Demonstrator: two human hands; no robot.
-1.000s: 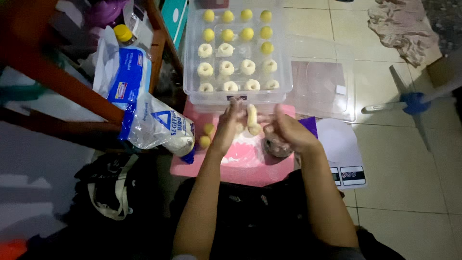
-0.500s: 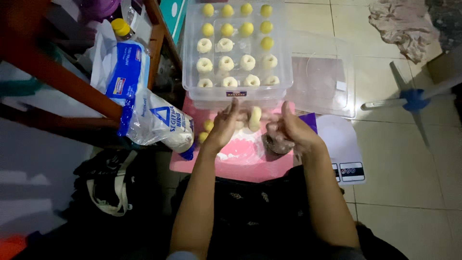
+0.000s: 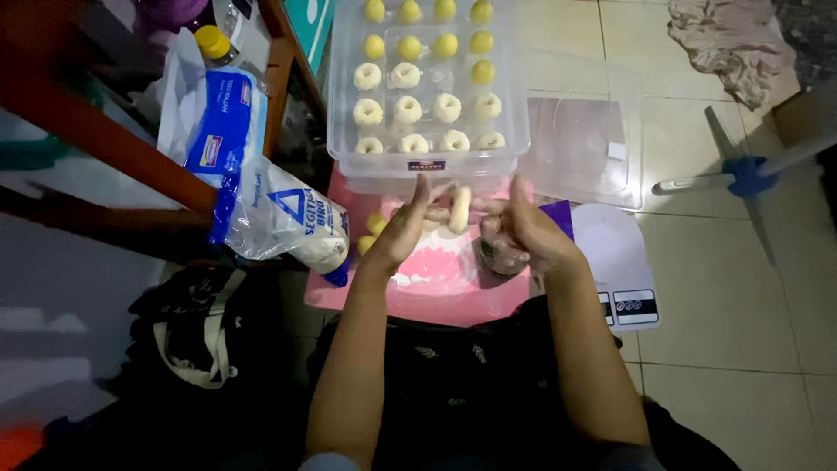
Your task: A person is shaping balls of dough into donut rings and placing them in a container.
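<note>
Head view: left hand (image 3: 403, 228), right hand (image 3: 529, 228) pinch one dough piece (image 3: 459, 208); container (image 3: 516, 131): seven yellow balls, nine white rings.

clear box (image 3: 514, 105) cut off at top edge, dough piece (image 3: 459, 209) blurred, bowl (image 3: 499, 255) half hidden

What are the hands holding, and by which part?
Both hands, left hand and right hand, hold a pale dough piece between the fingertips, at its sides.

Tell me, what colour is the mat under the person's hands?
The mat is pink, dusted with white flour near the middle; the head view shows it.
</note>
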